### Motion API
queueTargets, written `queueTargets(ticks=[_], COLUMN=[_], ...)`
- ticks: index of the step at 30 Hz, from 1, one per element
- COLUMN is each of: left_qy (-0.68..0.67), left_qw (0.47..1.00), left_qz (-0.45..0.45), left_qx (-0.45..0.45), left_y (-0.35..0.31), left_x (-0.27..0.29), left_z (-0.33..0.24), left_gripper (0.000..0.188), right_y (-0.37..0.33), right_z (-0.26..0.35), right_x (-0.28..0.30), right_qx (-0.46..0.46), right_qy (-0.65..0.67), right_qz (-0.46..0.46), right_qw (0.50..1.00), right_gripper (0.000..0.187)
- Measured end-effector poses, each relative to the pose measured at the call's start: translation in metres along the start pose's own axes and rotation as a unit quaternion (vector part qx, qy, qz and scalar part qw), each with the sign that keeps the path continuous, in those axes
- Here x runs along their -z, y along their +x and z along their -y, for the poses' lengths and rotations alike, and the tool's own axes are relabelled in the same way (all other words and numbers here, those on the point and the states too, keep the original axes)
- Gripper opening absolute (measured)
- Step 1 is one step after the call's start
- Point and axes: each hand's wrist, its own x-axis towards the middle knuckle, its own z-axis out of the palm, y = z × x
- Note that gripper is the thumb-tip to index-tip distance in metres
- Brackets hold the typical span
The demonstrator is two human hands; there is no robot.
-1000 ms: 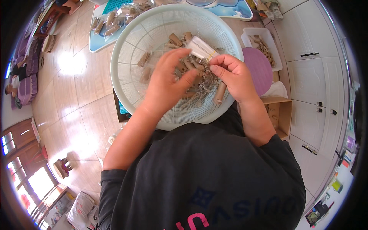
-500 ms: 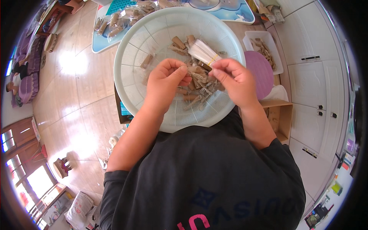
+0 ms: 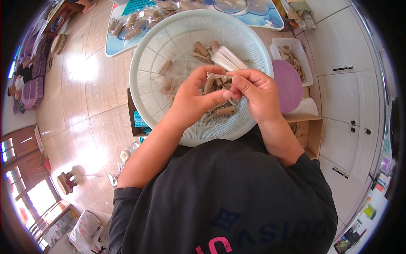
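A large pale mesh basket (image 3: 141, 55) sits in front of my body, holding small brown tube-like pieces (image 3: 226, 111) and loose twine. My right hand (image 3: 260, 91) is closed, pinching a small pale tuft of twine (image 3: 216, 76) over the basket. My left hand (image 3: 196, 95) curves around the tuft's free end, thumb and fingers apart, its thumb tip close to the right fingertips. Just beyond the hands lies a bundle of clear plastic bags (image 3: 228, 58) with a yellow band. Part of the basket's contents is hidden under my hands.
Bagged brown pieces (image 3: 139, 21) lie on a blue tabletop (image 3: 115, 48) beyond the basket. At right are a white bin (image 3: 311, 78) of brown pieces, a purple round stool top (image 3: 287, 86) and a cardboard box (image 3: 314, 133). White cabinets (image 3: 338, 95) line the far right.
My hands have come together. The left hand has moved right and its thumb and fingers have spread; the twine tuft now shows at the right fingertips. The whole view has shifted slightly.
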Motion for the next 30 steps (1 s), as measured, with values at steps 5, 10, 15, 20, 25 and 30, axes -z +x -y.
queueTargets(ticks=[5, 10, 15, 20, 25, 30], left_qy=[-0.164, -0.194, -0.179, -0.081, -0.285, -0.256], left_qw=[0.985, 0.976, 0.979, 0.993, 0.952, 0.947], left_qz=[-0.035, -0.071, -0.065, -0.056, 0.033, 0.121], left_qx=[0.035, 0.063, 0.077, 0.068, 0.105, 0.149], left_y=[-0.002, 0.0, -0.002, -0.003, -0.002, -0.007], left_x=[-0.007, 0.0, 0.001, -0.001, 0.002, -0.006], left_z=[-0.008, -0.005, -0.007, -0.012, -0.006, 0.001], left_gripper=[0.018, 0.014, 0.014, 0.014, 0.036, 0.038], right_y=[-0.001, -0.002, -0.003, -0.002, -0.002, 0.0], right_z=[0.0, 0.009, 0.001, -0.003, 0.0, -0.001], right_x=[-0.001, -0.002, 0.0, 0.0, -0.005, -0.001], right_qx=[-0.034, -0.07, -0.051, -0.03, 0.017, 0.018], right_qy=[0.032, 0.161, 0.112, 0.022, 0.053, 0.113], right_qz=[0.011, 0.075, 0.071, 0.029, -0.044, -0.082], right_qw=[0.999, 0.982, 0.99, 0.999, 0.997, 0.99], right_gripper=[0.021, 0.028, 0.027, 0.021, 0.017, 0.016])
